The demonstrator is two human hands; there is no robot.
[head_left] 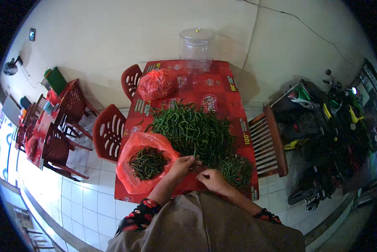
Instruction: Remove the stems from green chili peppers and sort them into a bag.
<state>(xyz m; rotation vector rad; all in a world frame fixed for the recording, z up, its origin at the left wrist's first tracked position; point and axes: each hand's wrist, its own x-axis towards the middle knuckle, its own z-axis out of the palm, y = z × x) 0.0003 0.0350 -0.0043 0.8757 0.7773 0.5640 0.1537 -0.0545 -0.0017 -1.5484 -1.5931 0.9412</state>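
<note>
A wide heap of long green chilies point(188, 126) covers the middle of the red table point(188, 180). My left hand point(181, 166) is closed at the near edge of that heap, with one green chili point(194, 150) upright between thumb and fingers. Just right of it, my right hand point(215, 180) has its fingers drawn together low over the table; what they pinch, if anything, is too small to make out. Beside my left forearm lies a spread red plastic bag point(127, 161) with darker chilies point(148, 164) in it. Thin green bits, apparently stems point(235, 170), form a smaller pile beyond my right hand.
A tied, full red bag point(157, 84) and a clear lidded container point(197, 50) stand toward the far end. Red plastic chairs point(108, 130) line the left side, a wooden slatted bench point(264, 145) the right. Motorbikes point(323, 126) are parked farther right.
</note>
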